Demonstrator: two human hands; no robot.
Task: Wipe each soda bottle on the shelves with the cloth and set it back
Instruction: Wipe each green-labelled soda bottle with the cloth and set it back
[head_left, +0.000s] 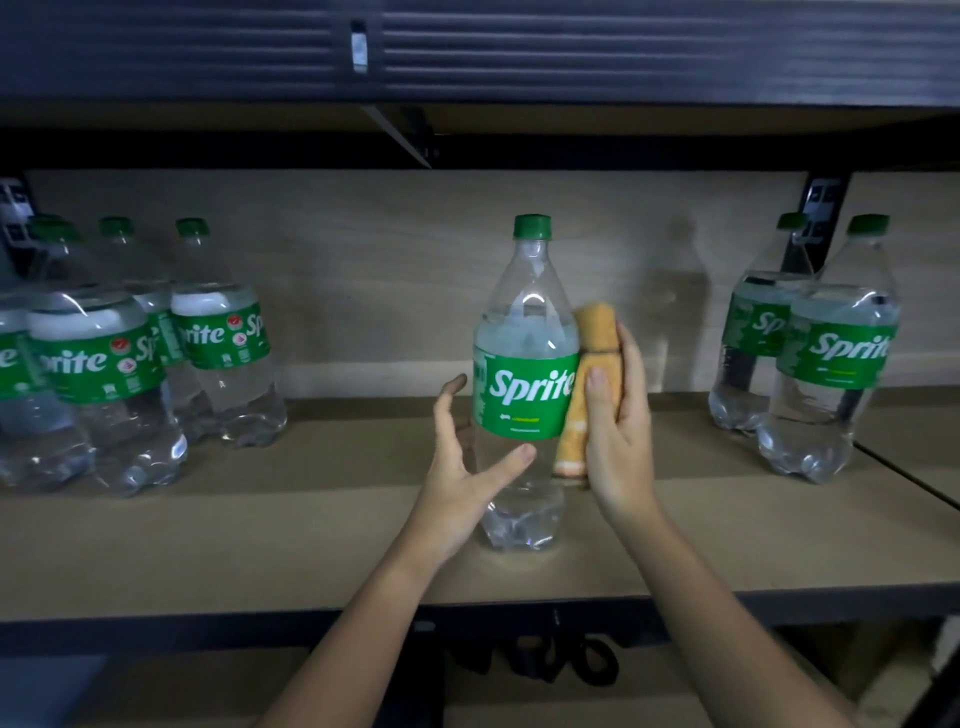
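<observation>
Head view showed the bottle (524, 384) standing mid-shelf (311, 530), the left hand (467, 467) spread loose beside it (holding nothing), the right hand (615, 415) gripping the cloth (587, 364) against its side; steadying it first would help the wipe.

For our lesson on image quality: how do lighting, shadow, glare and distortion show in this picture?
Head view: dim overall, darkest under the upper shelf; the middle bottle casts a soft shadow on the back panel; small glints on its shoulder; wide-angle bending tilts the side bottles inward; the edges are slightly soft.
</observation>
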